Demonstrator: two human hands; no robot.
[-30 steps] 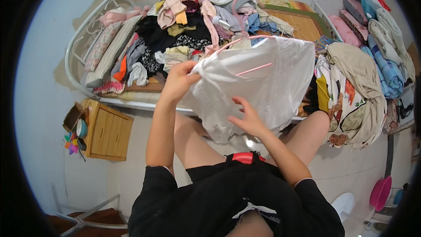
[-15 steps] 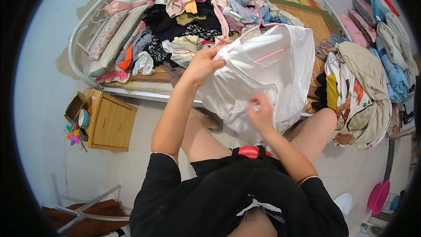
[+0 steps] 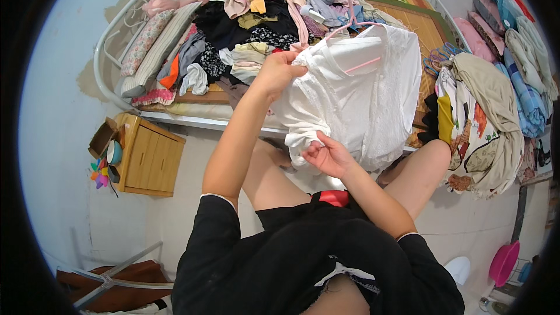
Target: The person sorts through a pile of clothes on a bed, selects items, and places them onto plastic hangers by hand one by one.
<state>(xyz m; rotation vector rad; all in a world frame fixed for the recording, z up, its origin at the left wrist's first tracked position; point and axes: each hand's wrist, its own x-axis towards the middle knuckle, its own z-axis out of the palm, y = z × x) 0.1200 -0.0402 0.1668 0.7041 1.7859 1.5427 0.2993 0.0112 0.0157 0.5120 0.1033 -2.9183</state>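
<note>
A white blouse point(image 3: 344, 102) with lace trim hangs on a pink hanger point(image 3: 364, 65), whose hook points toward the bed. My left hand point(image 3: 280, 76) pinches the blouse at its left shoulder, beside the end of the hanger. Lower down, my right hand point(image 3: 331, 156) is turned palm up with its fingers curled against a gathered fold of the same white cloth. Part of the right fingertips is hidden in the fabric. The blouse spreads out between my knees and the bed edge.
Heaped clothes point(image 3: 233, 32) cover the bed point(image 3: 210, 115). Folded garments point(image 3: 487, 105) drape over its right side, near blue hangers point(image 3: 438, 57). At left stands a wooden cabinet point(image 3: 153, 160) with a box point(image 3: 102, 138) on top. A pink basin point(image 3: 503, 263) is at lower right.
My right hand has moved left and slightly down, from in front of the lace onto a bunched fold. My left hand still grips the shoulder, shifted slightly right and up.
</note>
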